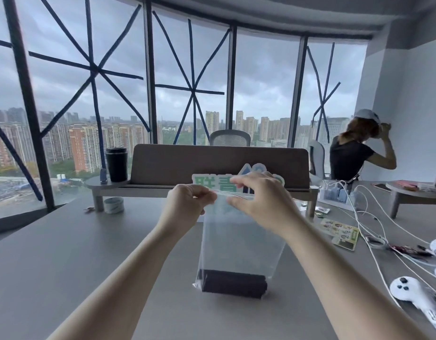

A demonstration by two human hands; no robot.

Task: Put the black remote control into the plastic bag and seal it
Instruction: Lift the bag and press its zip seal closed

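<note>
Plastic bag: clear; held upright over the grey desk; its bottom edge touches the desk
Remote: black; lies crosswise inside the bag, at the very bottom
Left hand: pinched shut on the bag's top strip, at its left end
Right hand: thumb and fingers closed on the same strip, toward its right end; the two hands sit near each other, not touching
Seal: whether the strip is pressed closed cannot be told
Writing: green characters on a white sign just behind the bag's top; partly hidden by the hands; unreadable
Mug: black; on a shelf left of and behind the bag
Tape roll: below that shelf
White cables: right of the bag
</note>
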